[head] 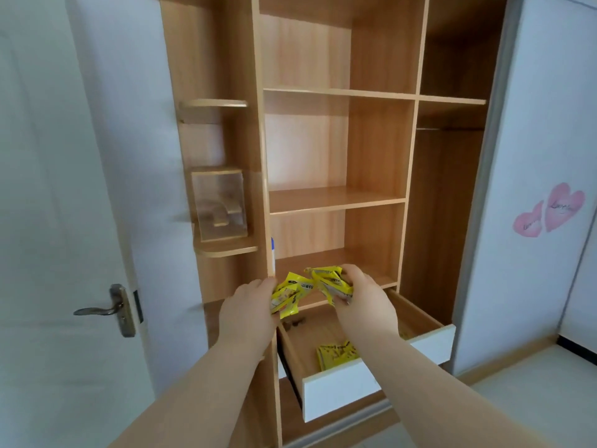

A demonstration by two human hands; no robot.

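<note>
Head view: left hand (250,305) and right hand (361,295) each clutch yellow packets (329,281) over the open drawer (342,392), another packet (337,354) lying by its front edge, seemingly midway.

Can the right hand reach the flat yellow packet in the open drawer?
Likely reach, yes: white-fronted wooden drawer stands open, flat yellow packet uncovered below right hand. But it already grips other yellow packets.

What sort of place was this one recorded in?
Probably a bedroom at home: a wooden wardrobe with shelves, a hanging rail and an open drawer, a room door beside it, and pink heart stickers on the sliding panel.
</note>
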